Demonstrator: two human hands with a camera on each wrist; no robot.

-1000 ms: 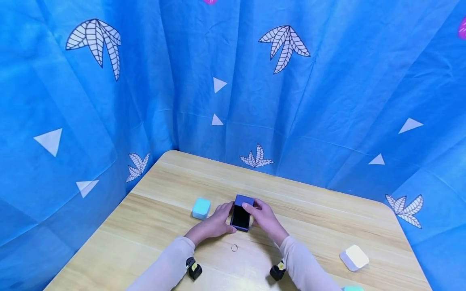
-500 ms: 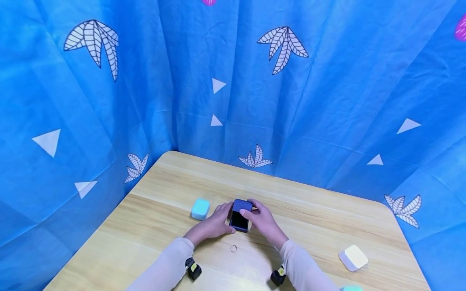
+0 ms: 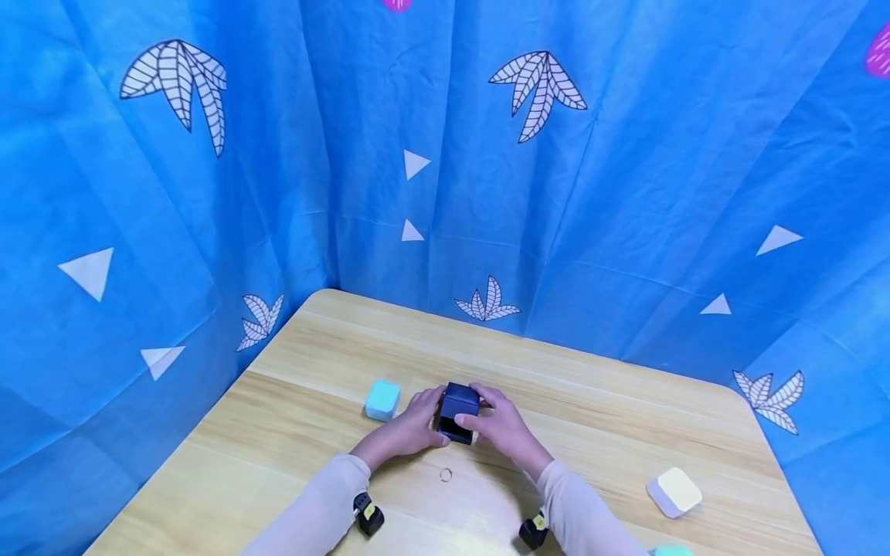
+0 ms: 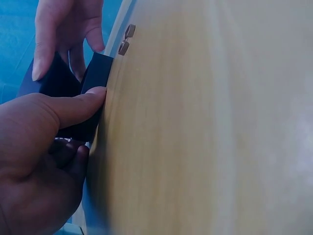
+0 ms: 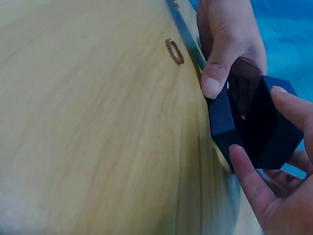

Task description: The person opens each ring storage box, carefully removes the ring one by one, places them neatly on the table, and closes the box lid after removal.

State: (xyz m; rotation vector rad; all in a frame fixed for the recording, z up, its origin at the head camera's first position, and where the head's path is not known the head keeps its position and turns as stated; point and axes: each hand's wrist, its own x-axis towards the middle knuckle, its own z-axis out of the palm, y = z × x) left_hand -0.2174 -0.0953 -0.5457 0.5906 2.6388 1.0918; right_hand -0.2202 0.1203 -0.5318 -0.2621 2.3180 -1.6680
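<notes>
A small dark blue hinged box [image 3: 460, 399] sits on the table between my hands, its lid part-way down over the base. My left hand [image 3: 413, 425] grips the base, thumb on the near edge in the left wrist view. My right hand [image 3: 505, 427] holds the lid [image 5: 279, 129] between thumb and fingers; one finger touches the base [image 5: 222, 117] in the right wrist view. A dark gap shows between lid and base; the inside is too dark to make out. A thin gold-coloured ring [image 3: 446, 475] lies on the table, nearer me than the box and apart from both hands.
A light teal rounded block [image 3: 382, 399] stands just left of my left hand. A white block [image 3: 674, 493] lies to the right, with another teal block [image 3: 671, 550] cut off at the bottom edge. Blue curtains [image 3: 445, 154] hang behind the wooden table [image 3: 584, 401].
My right hand has swung the lid towards me and down, so less of the dark inside shows. My left hand has stayed on the base. The ring has not moved.
</notes>
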